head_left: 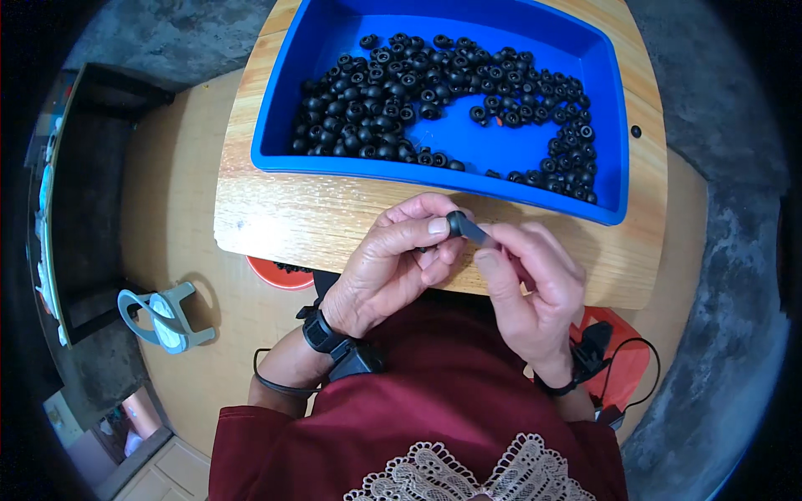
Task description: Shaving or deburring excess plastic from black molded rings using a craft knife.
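My left hand [388, 259] pinches a small round black part [454, 222], rubber-like, between thumb and fingers just in front of the blue bin. A dark end of something also shows between the lower fingers; its kind is unclear. My right hand [539, 288] is closed on a small knife [474, 232], whose grey blade points left and meets the black part's right side. Its handle, reddish where it shows, is mostly covered by the fingers. Many similar black parts [351, 108] lie heaped in the blue bin [434, 173], mainly at the left and along the right side.
The bin stands on a wooden table [292, 221]. One black part [636, 131] lies near the table's right edge. Below the table are a red-orange bowl [280, 275] at left and an orange container [620, 359] at right. A grey-green stool [171, 317] stands on the floor.
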`<state>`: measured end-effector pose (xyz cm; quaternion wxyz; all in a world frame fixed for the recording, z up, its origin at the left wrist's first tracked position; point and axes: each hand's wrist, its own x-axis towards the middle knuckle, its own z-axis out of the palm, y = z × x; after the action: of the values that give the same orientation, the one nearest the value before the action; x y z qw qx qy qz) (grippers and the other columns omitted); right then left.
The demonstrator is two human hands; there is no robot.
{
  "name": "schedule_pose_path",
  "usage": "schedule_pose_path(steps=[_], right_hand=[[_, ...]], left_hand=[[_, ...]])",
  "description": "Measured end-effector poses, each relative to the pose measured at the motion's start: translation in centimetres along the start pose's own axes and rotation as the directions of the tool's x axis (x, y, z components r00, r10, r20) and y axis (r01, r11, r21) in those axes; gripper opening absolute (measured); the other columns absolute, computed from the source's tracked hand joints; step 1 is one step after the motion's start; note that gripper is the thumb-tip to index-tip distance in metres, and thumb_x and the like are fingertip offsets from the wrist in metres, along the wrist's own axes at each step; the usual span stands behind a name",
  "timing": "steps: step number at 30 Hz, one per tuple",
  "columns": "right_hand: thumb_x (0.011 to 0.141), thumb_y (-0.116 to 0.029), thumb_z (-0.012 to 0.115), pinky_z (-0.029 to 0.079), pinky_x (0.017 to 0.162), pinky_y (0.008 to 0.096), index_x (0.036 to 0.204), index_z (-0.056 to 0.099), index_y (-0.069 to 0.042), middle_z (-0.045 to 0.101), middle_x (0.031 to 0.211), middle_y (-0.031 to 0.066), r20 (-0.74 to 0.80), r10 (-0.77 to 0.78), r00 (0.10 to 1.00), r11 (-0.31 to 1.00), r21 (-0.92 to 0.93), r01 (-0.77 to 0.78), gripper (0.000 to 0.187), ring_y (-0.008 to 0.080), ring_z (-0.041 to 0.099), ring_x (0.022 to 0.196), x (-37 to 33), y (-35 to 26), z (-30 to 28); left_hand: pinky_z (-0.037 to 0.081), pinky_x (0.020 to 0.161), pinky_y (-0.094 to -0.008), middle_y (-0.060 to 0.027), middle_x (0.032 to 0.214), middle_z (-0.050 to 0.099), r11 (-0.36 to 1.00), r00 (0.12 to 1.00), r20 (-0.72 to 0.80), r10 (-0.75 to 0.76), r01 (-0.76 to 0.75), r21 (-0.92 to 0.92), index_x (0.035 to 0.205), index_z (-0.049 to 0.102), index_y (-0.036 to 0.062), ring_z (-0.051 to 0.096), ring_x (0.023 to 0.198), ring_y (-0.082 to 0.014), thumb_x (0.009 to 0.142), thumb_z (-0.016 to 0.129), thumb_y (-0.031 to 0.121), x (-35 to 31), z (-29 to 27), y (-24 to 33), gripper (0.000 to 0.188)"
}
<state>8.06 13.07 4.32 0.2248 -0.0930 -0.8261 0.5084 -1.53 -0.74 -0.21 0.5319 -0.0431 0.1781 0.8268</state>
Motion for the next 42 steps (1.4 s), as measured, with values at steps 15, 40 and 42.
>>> schedule_pose_path(steps=[15, 40, 42], right_hand=[[0.076, -0.017, 0.07, 0.043, 0.048, 0.0332, 0.091, 0.064, -0.001, 0.055, 0.068, 0.0067, 0.009, -0.262, 0.965, 0.91, -0.33, 0.25, 0.022, 0.0228, 0.056, 0.055, -0.2, 1.0, 1.0], [0.078, -0.008, 0.07, 0.039, 0.046, 0.0312, 0.083, 0.062, 0.001, 0.054, 0.064, 0.009, -0.043, -0.007, 0.999, 0.981, -0.194, -0.002, 0.013, 0.0197, 0.052, 0.051, -0.4, 1.4, -1.1], [0.078, -0.008, 0.07, 0.039, 0.047, 0.0303, 0.082, 0.061, 0.001, 0.055, 0.064, 0.0089, -0.034, 0.018, 0.999, 0.967, -0.254, -0.026, 0.013, 0.0188, 0.052, 0.052, 0.7, 0.6, -2.5]], left_hand=[[0.045, 0.047, -0.0206, -0.0126, 0.09, 0.062, 1.0, 0.999, 0.019, 0.031, -0.031, -0.003, 0.097, 0.058, 0.0023, 0.06, 0.063, -0.0116, 0.088, 0.056, 0.005, 0.0, -0.9, 0.0, 0.01], [0.038, 0.042, -0.0211, -0.0093, 0.067, 0.047, 1.0, 0.998, 0.069, -0.001, 0.0, 0.022, 0.092, 0.06, 0.0043, 0.044, 0.053, -0.012, 0.079, 0.056, 0.008, -0.2, -0.7, 0.1, 0.014], [0.038, 0.042, -0.0211, -0.0095, 0.068, 0.048, 1.0, 1.0, -0.016, 0.013, -0.013, 0.025, 0.094, 0.06, 0.0047, 0.044, 0.054, -0.0124, 0.08, 0.056, 0.008, -0.4, -1.2, -0.1, 0.016]])
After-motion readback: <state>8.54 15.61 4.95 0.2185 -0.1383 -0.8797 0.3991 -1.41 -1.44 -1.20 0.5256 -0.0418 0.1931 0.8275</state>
